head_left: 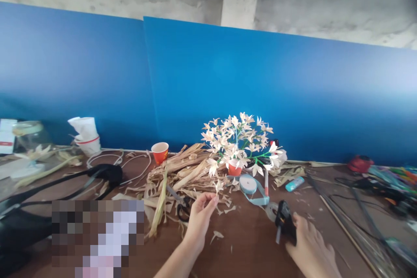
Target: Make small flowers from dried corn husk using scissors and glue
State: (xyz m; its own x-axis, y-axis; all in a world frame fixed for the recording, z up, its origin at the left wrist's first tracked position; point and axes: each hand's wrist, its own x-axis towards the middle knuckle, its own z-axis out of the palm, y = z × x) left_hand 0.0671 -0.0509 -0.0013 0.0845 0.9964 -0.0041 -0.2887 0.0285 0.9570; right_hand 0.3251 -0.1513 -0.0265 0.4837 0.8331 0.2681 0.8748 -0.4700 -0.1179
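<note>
My left hand (199,217) is closed in a pinch on a small cream flower (219,186), its petals showing just above the fingertips. In my right hand (311,243) is a black glue gun (285,219), with the fingers around its handle and a pale stick jutting from its lower left. Beyond both hands a bunch of cream flowers (239,137) on green stems stands in a red paper cup (234,167). A roll of pale blue ribbon (248,184) and a roll of clear tape (271,211) lie between the hands. Black-handled scissors (184,209) rest beside my left wrist.
Dried husks (185,167) are heaped behind my left hand, near another red paper cup (160,153). Black straps (104,173) and white cord lie left. Thin rods (345,230) and black cables run along the right. A blue partition (228,74) closes off the back.
</note>
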